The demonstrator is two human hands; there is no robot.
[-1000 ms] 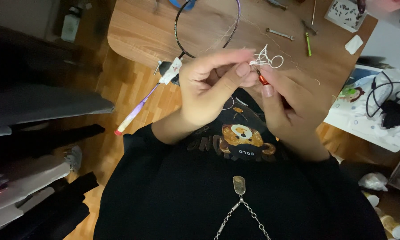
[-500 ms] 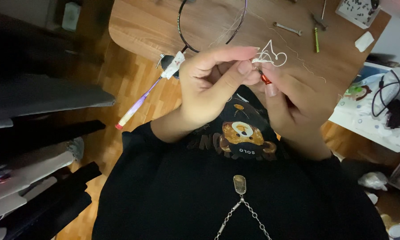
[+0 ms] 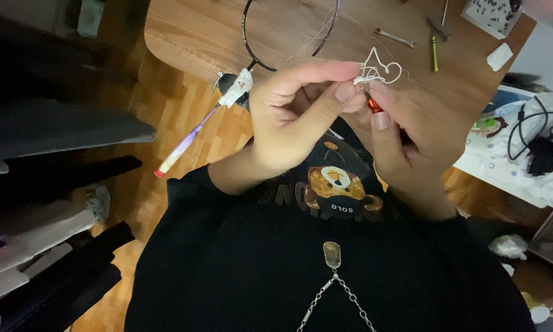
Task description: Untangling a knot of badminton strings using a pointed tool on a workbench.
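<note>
Just off near edge of wooden table (image 3: pixel 190 37), two hands meet. Left hand (image 3: pixel 292 117) pinches thin white string (image 3: pixel 380 69), one curly loopy tangle, thumb against fingertips. Right hand (image 3: pixel 411 132) pinches one small tool (image 3: pixel 373 104), glossy orange-red handle, tip in string. One racket (image 3: pixel 252 55) hangs over table's near edge: round black frame, purple shaft. One wrench (image 3: pixel 394 37), one green pen (image 3: pixel 435 53) by far edge.

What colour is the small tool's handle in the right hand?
Red-orange, on the tool in the head view.
</note>
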